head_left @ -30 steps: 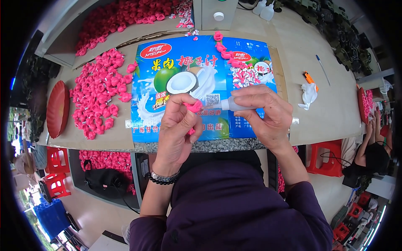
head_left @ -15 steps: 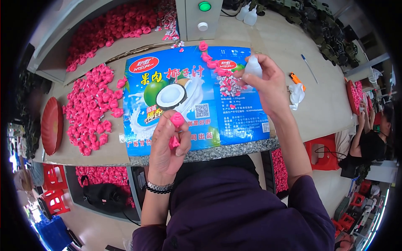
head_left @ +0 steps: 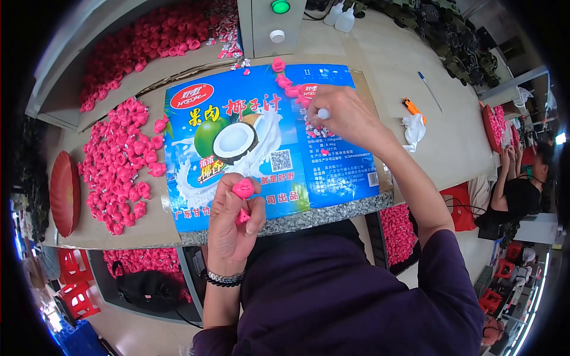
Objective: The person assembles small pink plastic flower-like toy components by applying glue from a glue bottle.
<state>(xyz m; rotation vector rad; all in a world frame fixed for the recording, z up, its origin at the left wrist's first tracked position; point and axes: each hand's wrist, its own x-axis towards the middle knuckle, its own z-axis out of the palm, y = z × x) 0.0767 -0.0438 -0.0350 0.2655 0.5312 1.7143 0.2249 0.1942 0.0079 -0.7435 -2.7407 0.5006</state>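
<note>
My left hand is closed around small pink plastic pieces near the front edge of a blue printed cardboard sheet. One rounded pink piece stands out between thumb and forefinger, and part of another pink piece shows lower among the fingers. Farther right, my right hand grips a white squeeze bottle; most of the bottle is hidden by the hand. Its visible end lies over a heap of tiny pink and white bits. A line of pink pieces runs up from there.
Many pink pieces are spread at left beside a red oval dish. Behind stands a grey post with a green button. White bottles, a pen, an orange lighter-like object and a crumpled white item lie right. A co-worker sits beyond.
My right hand has swung left and turned over, taking the squeeze bottle from upright down over the small bits. My left hand still holds the pink pieces. The view has shifted slightly.
</note>
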